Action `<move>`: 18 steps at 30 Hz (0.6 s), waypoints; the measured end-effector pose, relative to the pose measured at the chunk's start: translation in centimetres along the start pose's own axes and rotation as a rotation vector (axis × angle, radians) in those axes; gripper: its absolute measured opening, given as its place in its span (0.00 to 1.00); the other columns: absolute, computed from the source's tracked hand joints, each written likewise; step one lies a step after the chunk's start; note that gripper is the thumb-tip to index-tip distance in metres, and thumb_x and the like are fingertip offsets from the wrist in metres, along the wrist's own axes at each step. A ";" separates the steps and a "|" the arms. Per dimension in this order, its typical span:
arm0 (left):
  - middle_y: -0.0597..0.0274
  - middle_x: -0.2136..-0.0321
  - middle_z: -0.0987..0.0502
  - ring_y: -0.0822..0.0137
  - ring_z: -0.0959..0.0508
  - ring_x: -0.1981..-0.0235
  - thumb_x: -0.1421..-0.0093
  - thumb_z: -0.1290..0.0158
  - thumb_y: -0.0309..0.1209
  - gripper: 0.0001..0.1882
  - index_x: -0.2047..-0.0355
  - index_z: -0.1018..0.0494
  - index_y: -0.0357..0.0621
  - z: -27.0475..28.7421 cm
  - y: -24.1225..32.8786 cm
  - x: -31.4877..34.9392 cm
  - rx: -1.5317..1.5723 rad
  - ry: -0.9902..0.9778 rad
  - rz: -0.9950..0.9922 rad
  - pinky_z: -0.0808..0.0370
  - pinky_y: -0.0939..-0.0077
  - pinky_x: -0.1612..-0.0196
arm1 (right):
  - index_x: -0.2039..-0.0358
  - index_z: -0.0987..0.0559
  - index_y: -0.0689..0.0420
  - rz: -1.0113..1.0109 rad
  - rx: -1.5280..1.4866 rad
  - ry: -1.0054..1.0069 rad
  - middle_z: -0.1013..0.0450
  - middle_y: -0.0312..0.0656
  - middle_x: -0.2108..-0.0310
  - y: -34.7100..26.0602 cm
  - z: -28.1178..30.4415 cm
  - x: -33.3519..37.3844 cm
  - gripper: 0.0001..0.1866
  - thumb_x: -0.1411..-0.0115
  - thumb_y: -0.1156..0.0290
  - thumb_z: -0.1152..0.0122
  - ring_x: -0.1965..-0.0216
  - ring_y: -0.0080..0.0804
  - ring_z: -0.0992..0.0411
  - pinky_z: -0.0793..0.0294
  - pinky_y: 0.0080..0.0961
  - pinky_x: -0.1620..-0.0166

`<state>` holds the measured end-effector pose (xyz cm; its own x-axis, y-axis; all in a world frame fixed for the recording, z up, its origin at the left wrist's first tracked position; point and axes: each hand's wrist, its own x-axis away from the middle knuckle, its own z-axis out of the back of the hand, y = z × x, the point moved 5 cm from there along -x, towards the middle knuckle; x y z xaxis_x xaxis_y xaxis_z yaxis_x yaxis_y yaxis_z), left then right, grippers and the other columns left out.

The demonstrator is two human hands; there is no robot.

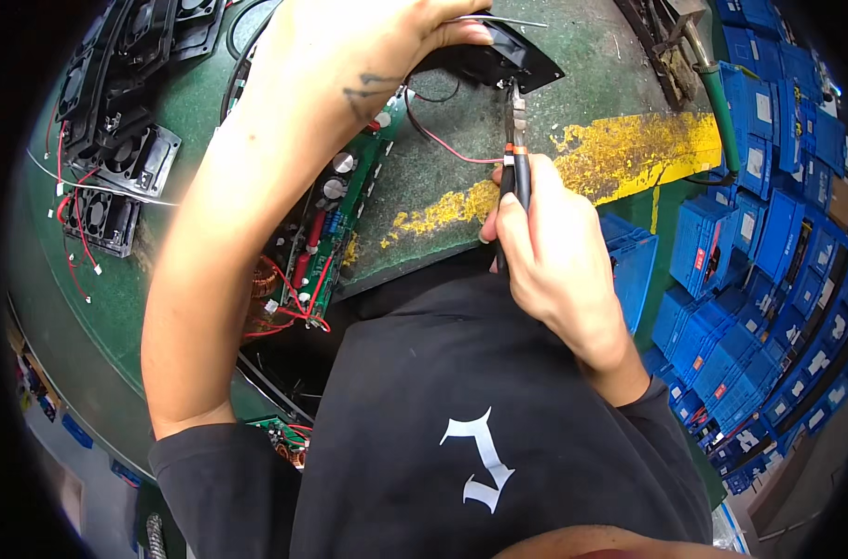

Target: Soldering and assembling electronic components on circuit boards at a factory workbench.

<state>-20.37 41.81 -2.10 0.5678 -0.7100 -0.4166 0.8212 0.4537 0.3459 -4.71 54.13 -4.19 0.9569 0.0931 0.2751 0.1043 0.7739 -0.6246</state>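
Observation:
Near the top of the head view, my left hand (401, 33) is closed on a black plastic panel (538, 67), its thumb along the upper edge. A thin grey strip (512, 20) sticks out beside that thumb. My right hand (559, 238) grips a pair of pliers (519, 121) with black and orange handles. Their jaws meet the panel's lower edge, at a small light-coloured piece; whether they are closed on it I cannot tell. A red and black wire pair (443, 146) runs to a small white connector beside the pliers' handles.
Under my left forearm lies a green circuit board (349, 210) with capacitors and red wires. Several black fans (126, 158) with loose leads sit at the left. A green-handled soldering iron (718, 112) stands at the right. Blue bins (704, 242) fill the right side.

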 end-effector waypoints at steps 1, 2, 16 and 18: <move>0.61 0.65 0.22 0.56 0.21 0.59 0.44 0.37 0.38 0.13 0.61 0.21 0.49 -0.3 0.0 -0.1 0.006 0.027 -0.022 0.24 0.64 0.56 | 0.57 0.28 0.69 0.051 0.160 0.056 0.25 0.47 0.76 -0.1 0.0 0.0 0.08 0.33 0.78 0.52 0.80 0.40 0.24 0.25 0.34 0.72; 0.61 0.65 0.22 0.56 0.21 0.59 0.44 0.37 0.38 0.13 0.61 0.21 0.49 -0.6 -0.2 -0.2 0.014 0.034 -0.024 0.24 0.64 0.56 | 0.57 0.28 0.69 0.045 0.169 0.057 0.25 0.47 0.76 -0.1 0.0 -0.1 0.08 0.33 0.78 0.52 0.80 0.40 0.24 0.25 0.34 0.72; 0.59 0.66 0.22 0.54 0.21 0.61 0.43 0.38 0.38 0.12 0.62 0.20 0.47 -0.9 -0.5 0.0 0.042 0.044 -0.026 0.24 0.63 0.56 | 0.68 0.29 0.66 -0.189 0.240 0.117 0.28 0.60 0.81 -0.8 0.4 -1.0 0.11 0.36 0.69 0.45 0.75 0.63 0.25 0.28 0.53 0.70; 0.59 0.67 0.22 0.54 0.21 0.61 0.43 0.37 0.38 0.12 0.62 0.20 0.47 -0.6 -0.3 0.0 0.051 0.054 -0.037 0.24 0.63 0.56 | 0.67 0.29 0.66 -0.197 0.262 0.121 0.28 0.60 0.81 -0.7 0.3 -1.0 0.11 0.36 0.68 0.45 0.75 0.63 0.25 0.28 0.53 0.70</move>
<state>-20.54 42.00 -2.74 0.5404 -0.6950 -0.4742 0.8385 0.3986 0.3714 -5.80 53.69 -3.86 0.9520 -0.1373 0.2735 0.2326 0.9054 -0.3552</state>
